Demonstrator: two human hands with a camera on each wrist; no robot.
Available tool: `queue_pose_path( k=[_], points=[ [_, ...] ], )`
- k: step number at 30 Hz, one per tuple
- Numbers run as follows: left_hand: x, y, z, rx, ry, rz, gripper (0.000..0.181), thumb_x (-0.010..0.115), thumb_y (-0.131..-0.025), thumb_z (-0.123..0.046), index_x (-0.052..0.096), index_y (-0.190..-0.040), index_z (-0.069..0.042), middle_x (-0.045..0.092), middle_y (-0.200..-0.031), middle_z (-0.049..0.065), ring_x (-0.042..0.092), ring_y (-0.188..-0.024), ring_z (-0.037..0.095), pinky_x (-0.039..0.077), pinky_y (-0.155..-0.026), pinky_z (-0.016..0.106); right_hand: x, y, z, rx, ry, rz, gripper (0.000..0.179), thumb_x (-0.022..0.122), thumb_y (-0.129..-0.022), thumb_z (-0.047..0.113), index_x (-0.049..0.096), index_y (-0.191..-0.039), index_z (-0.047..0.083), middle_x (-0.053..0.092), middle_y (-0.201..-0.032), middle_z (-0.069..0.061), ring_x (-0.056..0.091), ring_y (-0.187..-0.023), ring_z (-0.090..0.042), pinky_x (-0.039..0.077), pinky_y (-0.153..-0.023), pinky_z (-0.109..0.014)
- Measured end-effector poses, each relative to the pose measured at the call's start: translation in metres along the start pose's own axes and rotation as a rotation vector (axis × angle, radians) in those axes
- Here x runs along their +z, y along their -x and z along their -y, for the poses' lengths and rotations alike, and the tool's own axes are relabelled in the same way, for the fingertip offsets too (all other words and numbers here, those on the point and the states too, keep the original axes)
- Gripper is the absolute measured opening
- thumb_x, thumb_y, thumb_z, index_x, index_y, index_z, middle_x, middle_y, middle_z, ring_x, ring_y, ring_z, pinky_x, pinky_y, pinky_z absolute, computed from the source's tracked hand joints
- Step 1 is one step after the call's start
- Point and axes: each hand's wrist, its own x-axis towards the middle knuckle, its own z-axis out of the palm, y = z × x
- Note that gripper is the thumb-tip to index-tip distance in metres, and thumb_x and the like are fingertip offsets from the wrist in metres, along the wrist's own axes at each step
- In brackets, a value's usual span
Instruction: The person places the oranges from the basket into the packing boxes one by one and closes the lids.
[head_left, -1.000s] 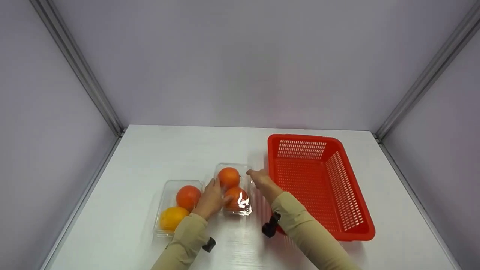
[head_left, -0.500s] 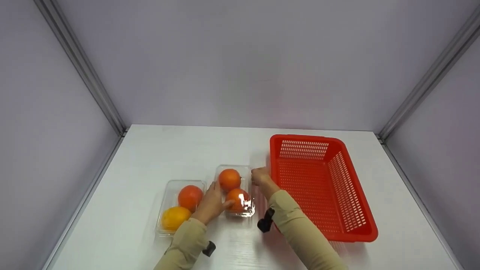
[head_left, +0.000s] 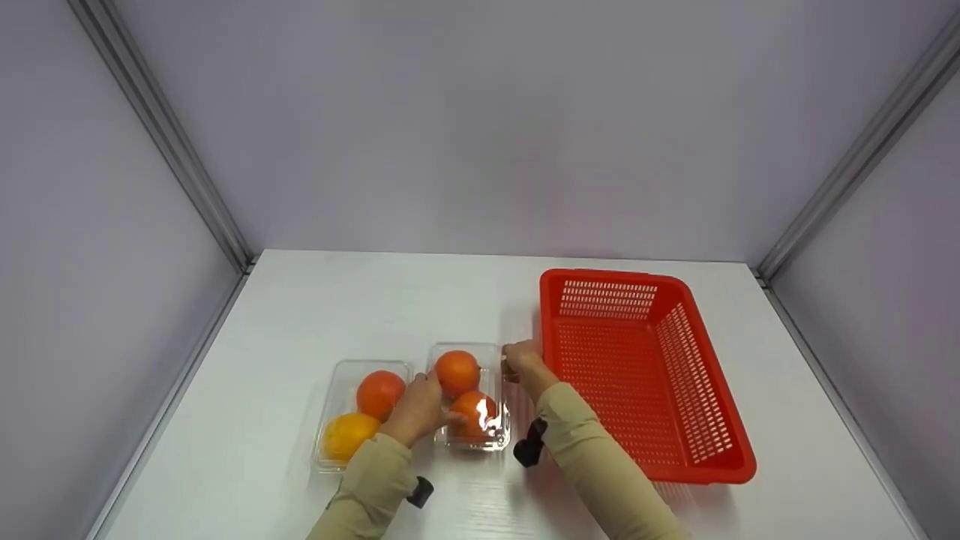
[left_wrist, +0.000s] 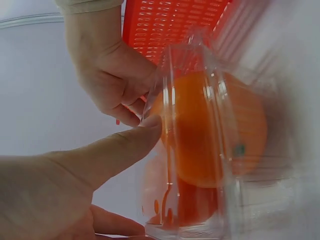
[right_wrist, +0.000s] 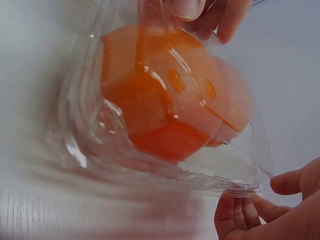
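A clear plastic clamshell box [head_left: 489, 358] with two oranges inside, one orange [head_left: 457, 372] behind the other orange [head_left: 475, 412], rests on the white table between both hands. My left hand [head_left: 417, 409] holds its left side, with the thumb [left_wrist: 112, 152] against the near end in the left wrist view. Fingers of my right hand [head_left: 525, 366] are curled at the far part of its right edge. In the right wrist view the right thumb [right_wrist: 289, 183] and fingers pinch the rim near a corner. The lid appears down over the fruit.
Left of the hands stands a second clear box [head_left: 343, 373] holding a reddish-orange fruit [head_left: 380, 394] and a yellow-orange fruit [head_left: 350, 436]. A red perforated basket [head_left: 671, 375] sits close on the right. Grey walls enclose the table [head_left: 360, 300].
The right hand has curled its fingers onto the box's right edge. Over the last half second, the box with its oranges has shifted slightly towards the person.
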Motion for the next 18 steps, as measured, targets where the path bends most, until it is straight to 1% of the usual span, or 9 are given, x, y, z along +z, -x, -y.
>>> queue_pose_path(
  k=[2,4,6,10,11,13,14,16,18],
  points=[
    [-0.001,-0.001,0.000,-0.003,0.002,-0.002,0.075,0.083,-0.072,-0.030,0.050,-0.127,0.007,0.058,-0.099,0.019,0.050,-0.083,0.026,0.051,-0.088,0.043,-0.001,0.000,0.000,-0.012,0.044,0.004,0.007,0.049,-0.079,0.005,0.055,-0.079,0.005,0.060,-0.062,-0.005,0.060,-0.054,-0.017,0.055,-0.053,-0.029],
    [-0.002,-0.003,0.000,-0.001,0.002,-0.006,0.071,0.084,-0.072,-0.029,0.052,-0.124,0.007,0.058,-0.098,0.018,0.050,-0.082,0.026,0.051,-0.085,0.042,-0.001,0.006,0.001,0.009,-0.003,0.017,0.006,0.051,-0.079,0.002,0.054,-0.084,0.005,0.060,-0.062,-0.005,0.060,-0.053,-0.017,0.056,-0.053,-0.029],
    [-0.003,-0.005,0.000,-0.001,0.003,-0.008,0.068,0.084,-0.072,-0.029,0.054,-0.122,0.006,0.059,-0.097,0.018,0.050,-0.081,0.026,0.050,-0.083,0.041,-0.001,0.010,0.004,0.011,-0.010,0.008,0.010,0.050,-0.077,0.001,0.053,-0.085,0.005,0.056,-0.061,-0.003,0.058,-0.051,-0.015,0.055,-0.051,-0.028],
    [-0.006,-0.006,0.001,-0.009,0.020,-0.002,0.064,0.084,-0.072,-0.026,0.056,-0.120,0.005,0.061,-0.097,0.016,0.051,-0.083,0.025,0.050,-0.084,0.041,-0.003,0.023,0.010,-0.002,-0.030,0.003,0.018,0.050,-0.075,-0.002,0.055,-0.092,0.001,0.056,-0.066,-0.005,0.059,-0.054,-0.017,0.056,-0.054,-0.031],
    [-0.006,-0.006,0.002,-0.012,0.023,0.002,0.063,0.084,-0.071,-0.025,0.056,-0.119,0.005,0.061,-0.097,0.015,0.050,-0.083,0.025,0.050,-0.083,0.041,-0.004,0.029,0.012,-0.009,-0.027,0.005,0.018,0.050,-0.076,-0.003,0.056,-0.092,-0.001,0.056,-0.065,-0.005,0.058,-0.054,-0.017,0.056,-0.054,-0.031],
    [-0.007,-0.006,0.002,-0.019,0.027,0.008,0.060,0.084,-0.071,-0.025,0.057,-0.116,0.004,0.060,-0.094,0.014,0.050,-0.082,0.025,0.049,-0.082,0.039,-0.005,0.030,0.011,-0.021,-0.040,0.028,0.014,0.047,-0.074,-0.005,0.055,-0.085,-0.001,0.055,-0.061,-0.006,0.057,-0.051,-0.017,0.055,-0.051,-0.032],
    [-0.007,-0.006,0.001,-0.016,0.022,0.009,0.058,0.085,-0.071,-0.024,0.058,-0.113,0.004,0.060,-0.093,0.013,0.050,-0.081,0.024,0.049,-0.080,0.039,-0.004,0.036,0.014,-0.013,-0.043,0.023,0.013,0.044,-0.076,-0.006,0.055,-0.083,-0.001,0.055,-0.059,-0.007,0.056,-0.049,-0.018,0.054,-0.050,-0.032],
    [-0.007,-0.005,0.001,-0.015,0.013,0.008,0.055,0.085,-0.070,-0.024,0.058,-0.109,0.004,0.058,-0.089,0.012,0.049,-0.079,0.024,0.047,-0.076,0.037,-0.002,0.022,0.006,0.007,-0.054,0.046,0.012,0.045,-0.076,-0.005,0.055,-0.075,0.002,0.055,-0.055,-0.006,0.055,-0.047,-0.017,0.053,-0.048,-0.031],
    [-0.007,-0.004,0.001,-0.014,0.005,0.006,0.053,0.085,-0.070,-0.024,0.059,-0.106,0.005,0.057,-0.087,0.012,0.048,-0.077,0.023,0.046,-0.074,0.036,0.004,-0.004,-0.007,0.036,-0.071,0.061,0.013,0.046,-0.077,-0.004,0.053,-0.069,0.005,0.053,-0.051,-0.005,0.053,-0.044,-0.016,0.051,-0.045,-0.031]
  ],
)
